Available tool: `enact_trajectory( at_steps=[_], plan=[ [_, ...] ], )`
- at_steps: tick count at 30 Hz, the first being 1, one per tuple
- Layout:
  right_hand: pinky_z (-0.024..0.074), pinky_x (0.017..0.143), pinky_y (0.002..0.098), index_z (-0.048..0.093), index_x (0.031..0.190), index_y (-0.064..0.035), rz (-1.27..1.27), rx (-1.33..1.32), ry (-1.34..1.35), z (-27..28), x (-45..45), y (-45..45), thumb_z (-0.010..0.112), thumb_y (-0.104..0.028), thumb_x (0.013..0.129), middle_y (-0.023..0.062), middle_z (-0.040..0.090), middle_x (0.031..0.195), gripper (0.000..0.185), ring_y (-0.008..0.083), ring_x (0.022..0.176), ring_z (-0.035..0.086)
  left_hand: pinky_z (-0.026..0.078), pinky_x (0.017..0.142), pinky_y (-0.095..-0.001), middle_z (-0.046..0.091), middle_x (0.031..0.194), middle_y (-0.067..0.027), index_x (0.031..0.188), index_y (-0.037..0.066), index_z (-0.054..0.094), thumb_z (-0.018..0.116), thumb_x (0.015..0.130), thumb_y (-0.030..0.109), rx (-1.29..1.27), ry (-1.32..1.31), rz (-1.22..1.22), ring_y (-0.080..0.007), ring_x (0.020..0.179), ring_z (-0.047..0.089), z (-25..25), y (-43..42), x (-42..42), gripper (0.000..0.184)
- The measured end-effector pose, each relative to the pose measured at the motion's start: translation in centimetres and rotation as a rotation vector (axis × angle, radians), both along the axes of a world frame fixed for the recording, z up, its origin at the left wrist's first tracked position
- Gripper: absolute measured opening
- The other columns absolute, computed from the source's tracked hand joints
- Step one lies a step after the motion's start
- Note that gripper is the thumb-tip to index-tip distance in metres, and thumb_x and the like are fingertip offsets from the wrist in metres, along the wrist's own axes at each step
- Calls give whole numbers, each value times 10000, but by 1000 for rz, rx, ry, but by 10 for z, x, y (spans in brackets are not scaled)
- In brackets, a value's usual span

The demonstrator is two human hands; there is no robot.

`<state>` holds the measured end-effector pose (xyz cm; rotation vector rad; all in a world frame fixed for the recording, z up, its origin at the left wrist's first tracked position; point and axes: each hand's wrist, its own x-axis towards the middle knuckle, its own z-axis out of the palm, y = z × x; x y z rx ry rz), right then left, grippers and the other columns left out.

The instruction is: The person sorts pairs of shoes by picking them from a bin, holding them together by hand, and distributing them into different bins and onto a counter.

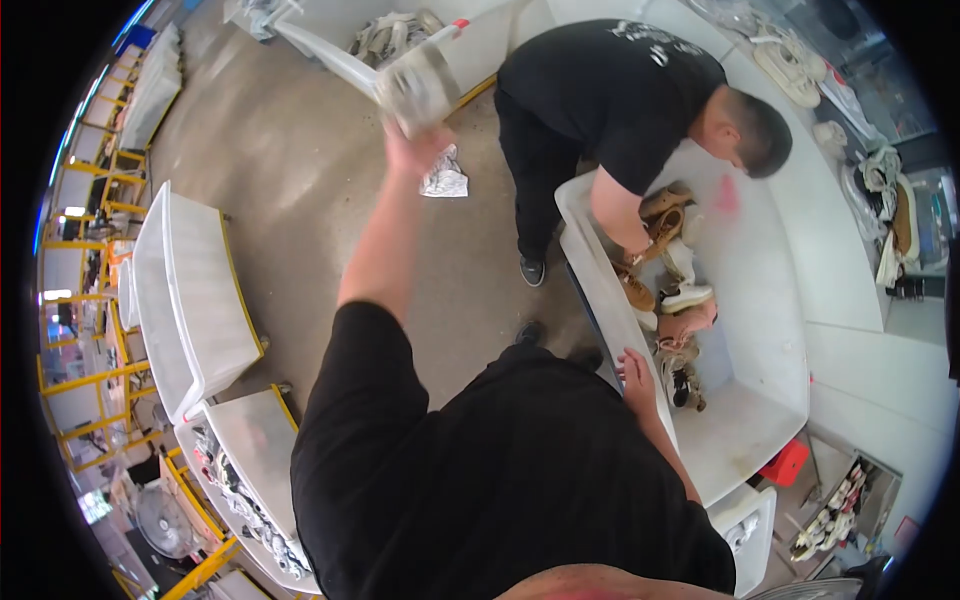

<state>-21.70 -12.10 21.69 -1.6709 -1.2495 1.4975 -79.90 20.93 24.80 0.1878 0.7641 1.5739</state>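
My left hand (415,150) is raised at the end of my outstretched arm, against a blurred pale grey object (420,88) near the corner of a white bin. Motion smears its fingers. At the near edge of a large white tub (735,440) is my right hand (636,378), its fingers apart and holding nothing visible. Brown boots (664,215), a white-soled shoe (686,298), a pink shoe (690,320) and a black shoe (681,388) lie inside the tub.
A co-worker in black (610,90) bends over the tub, one arm among the shoes. White bins (200,290) stand at the left. Another bin (335,55) holds shoes at the top. Crumpled white paper (447,175) lies on the floor. A red container (784,463) is at the lower right.
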Motion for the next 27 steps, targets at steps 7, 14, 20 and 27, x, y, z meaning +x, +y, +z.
enact_trajectory(
  at_steps=[7,14,20,27],
  plan=[
    [506,936,364,647,1244,-14,-53,162,-240,25,12,14,544,-248,1037,156,701,1136,329,262,1019,670,422,1101,-559,521,1418,-185,1455,30,438,392,1035,434,94,393,200,-347,1334,488,51,54,9,585],
    [498,964,394,645,1243,-36,-241,-34,-370,-10,78,-31,613,-290,965,177,682,1154,378,326,1087,650,541,814,-341,699,964,-79,964,68,659,530,984,211,-359,671,-457,-185,894,651,-113,-97,241,193],
    [480,1010,423,646,1244,-36,-244,-138,-621,-68,161,-73,641,-340,922,183,661,1211,443,355,1155,615,520,829,-313,713,1003,-65,1120,18,683,586,1000,274,-262,967,-939,-149,945,656,-111,-180,411,299],
    [484,1019,402,454,1473,-13,-453,-259,100,-59,220,-9,681,-433,930,207,592,1378,724,303,1257,583,499,891,-310,631,1253,-91,1418,0,478,660,975,293,-201,866,-594,-187,1093,609,-79,-147,525,561]
  ],
)
